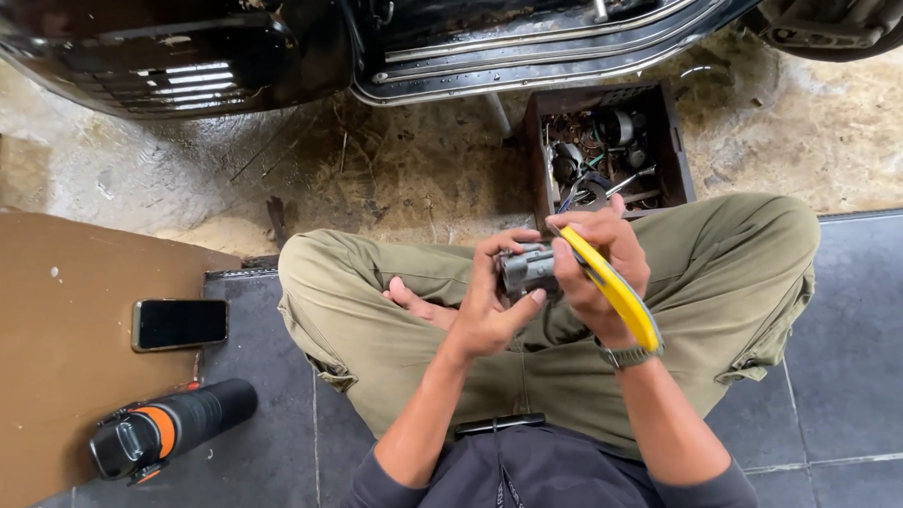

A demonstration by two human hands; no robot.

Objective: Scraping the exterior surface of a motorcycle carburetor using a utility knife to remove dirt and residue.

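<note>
I sit cross-legged on a dark tiled floor in olive trousers. My left hand wraps around a small grey metal part held over my lap. My right hand presses on the same part from the right and grips a tool with a yellow handle that runs back along my wrist. A watch sits on my right wrist. The tool's working end is hidden behind my fingers.
A dark wooden box of mixed metal parts and wires stands beyond my knees. A black vehicle body with chrome trim spans the top. A phone lies on brown board at left, with a black and orange flask below it.
</note>
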